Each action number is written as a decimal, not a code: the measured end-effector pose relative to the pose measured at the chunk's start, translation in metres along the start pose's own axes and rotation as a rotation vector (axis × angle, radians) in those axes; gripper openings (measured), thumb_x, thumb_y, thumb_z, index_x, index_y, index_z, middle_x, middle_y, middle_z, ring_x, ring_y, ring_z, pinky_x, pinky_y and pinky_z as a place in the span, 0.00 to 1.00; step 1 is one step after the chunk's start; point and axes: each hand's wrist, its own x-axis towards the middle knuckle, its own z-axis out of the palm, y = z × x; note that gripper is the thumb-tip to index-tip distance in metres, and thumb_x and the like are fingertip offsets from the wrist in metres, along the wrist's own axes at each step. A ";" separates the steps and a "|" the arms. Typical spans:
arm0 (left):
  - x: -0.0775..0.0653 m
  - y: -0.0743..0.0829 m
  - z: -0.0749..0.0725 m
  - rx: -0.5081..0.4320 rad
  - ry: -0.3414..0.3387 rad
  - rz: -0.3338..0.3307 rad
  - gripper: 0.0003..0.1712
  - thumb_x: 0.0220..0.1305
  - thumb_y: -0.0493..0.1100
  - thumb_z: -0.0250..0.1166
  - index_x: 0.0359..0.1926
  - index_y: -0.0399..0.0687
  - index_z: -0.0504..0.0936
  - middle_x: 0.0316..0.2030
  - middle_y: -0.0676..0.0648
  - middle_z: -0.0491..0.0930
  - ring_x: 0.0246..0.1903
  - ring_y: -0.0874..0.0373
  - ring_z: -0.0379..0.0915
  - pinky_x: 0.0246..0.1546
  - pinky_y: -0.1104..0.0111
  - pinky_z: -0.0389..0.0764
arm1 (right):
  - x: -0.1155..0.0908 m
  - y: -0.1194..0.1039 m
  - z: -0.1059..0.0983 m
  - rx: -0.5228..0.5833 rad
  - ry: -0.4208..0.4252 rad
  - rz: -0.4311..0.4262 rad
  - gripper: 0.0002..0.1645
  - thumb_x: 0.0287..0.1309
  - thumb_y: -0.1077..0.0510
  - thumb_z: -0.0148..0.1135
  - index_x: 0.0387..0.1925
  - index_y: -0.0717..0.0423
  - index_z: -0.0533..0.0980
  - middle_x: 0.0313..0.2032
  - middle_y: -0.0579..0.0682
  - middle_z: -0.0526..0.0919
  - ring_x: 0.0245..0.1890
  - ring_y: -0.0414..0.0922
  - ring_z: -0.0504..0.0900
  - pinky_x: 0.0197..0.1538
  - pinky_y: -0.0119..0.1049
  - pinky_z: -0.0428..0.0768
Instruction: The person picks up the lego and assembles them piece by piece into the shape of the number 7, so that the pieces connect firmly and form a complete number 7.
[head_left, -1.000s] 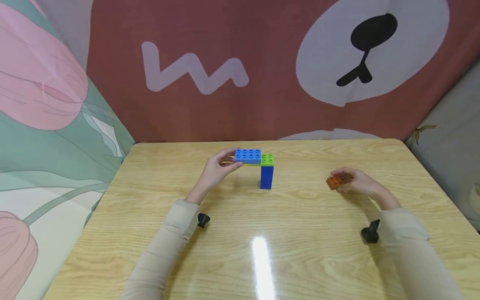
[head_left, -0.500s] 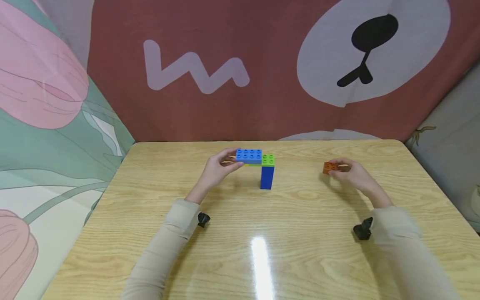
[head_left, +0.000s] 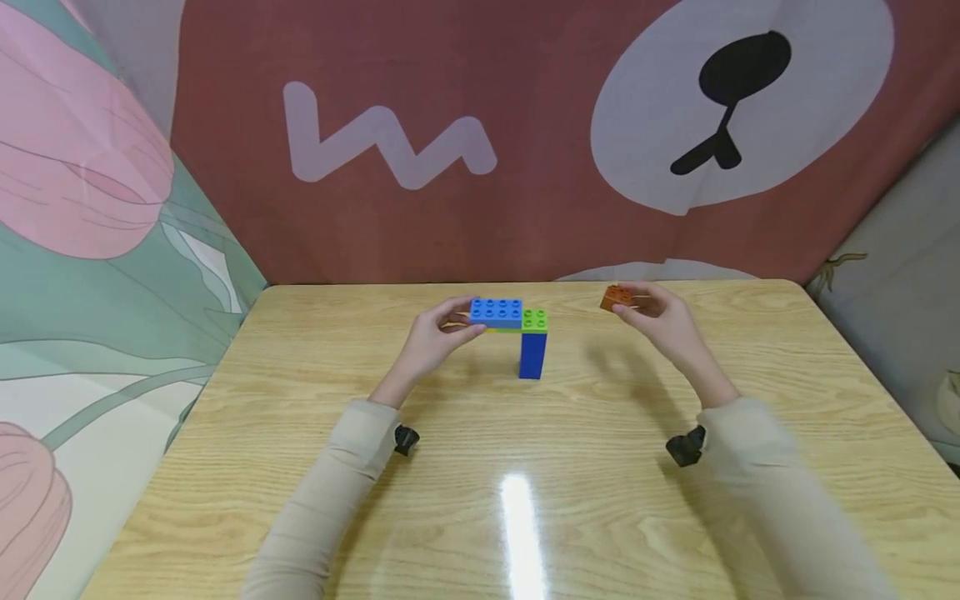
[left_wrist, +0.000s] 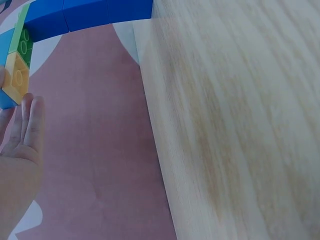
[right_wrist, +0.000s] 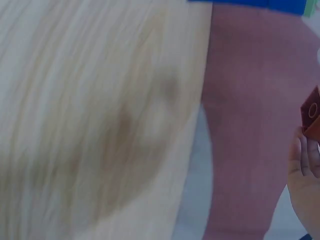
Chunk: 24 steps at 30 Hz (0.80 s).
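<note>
In the head view a tower of dark blue bricks (head_left: 532, 357) stands on the table, with a green brick (head_left: 535, 320) on top. A lighter blue eight-stud brick (head_left: 496, 313) sits up there too, reaching out left past the tower. My left hand (head_left: 433, 339) pinches its left end. Underneath it, the left wrist view reveals a yellow brick (left_wrist: 17, 78) beside the green one. To the right of the tower, my right hand (head_left: 666, 325) holds an orange brick (head_left: 617, 297) up in the air between thumb and fingers. Its hollow underside shows in the right wrist view.
The wooden table (head_left: 450, 500) carries a bright light reflection near its front. Behind it hangs a reddish-brown cloth (head_left: 525, 225) with a cartoon face. A black wrist device (head_left: 407, 440) shows at the left cuff and another (head_left: 686, 447) at the right cuff.
My right hand has lifted the orange brick from low over the table and carried it left and up, nearer the tower. The left hand and the tower have stayed in place.
</note>
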 end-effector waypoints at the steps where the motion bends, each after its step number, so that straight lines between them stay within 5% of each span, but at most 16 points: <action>1: 0.000 0.000 0.000 -0.004 -0.001 -0.001 0.27 0.62 0.45 0.66 0.62 0.49 0.73 0.55 0.44 0.77 0.53 0.51 0.76 0.57 0.63 0.79 | 0.001 -0.004 0.003 0.019 0.002 -0.012 0.33 0.63 0.46 0.59 0.65 0.56 0.67 0.50 0.42 0.73 0.41 0.23 0.74 0.41 0.16 0.77; 12: 0.002 -0.001 0.000 -0.029 0.001 0.007 0.28 0.61 0.44 0.67 0.63 0.48 0.73 0.55 0.42 0.77 0.52 0.51 0.76 0.56 0.65 0.80 | 0.004 -0.044 0.038 0.105 -0.020 -0.127 0.27 0.63 0.55 0.61 0.61 0.59 0.70 0.51 0.48 0.77 0.46 0.29 0.75 0.48 0.19 0.76; 18: 0.003 -0.001 -0.001 -0.043 -0.004 -0.009 0.28 0.61 0.43 0.67 0.62 0.48 0.73 0.55 0.42 0.77 0.53 0.50 0.76 0.56 0.65 0.80 | 0.008 -0.051 0.053 0.095 -0.048 -0.160 0.24 0.62 0.57 0.62 0.59 0.58 0.72 0.54 0.57 0.76 0.47 0.30 0.73 0.60 0.40 0.76; 24: 0.003 0.000 0.000 -0.046 -0.006 -0.014 0.28 0.61 0.43 0.67 0.62 0.47 0.73 0.55 0.41 0.76 0.53 0.50 0.76 0.57 0.64 0.79 | 0.009 -0.053 0.064 0.102 -0.076 -0.170 0.25 0.60 0.60 0.64 0.58 0.60 0.72 0.54 0.58 0.77 0.52 0.44 0.75 0.61 0.51 0.75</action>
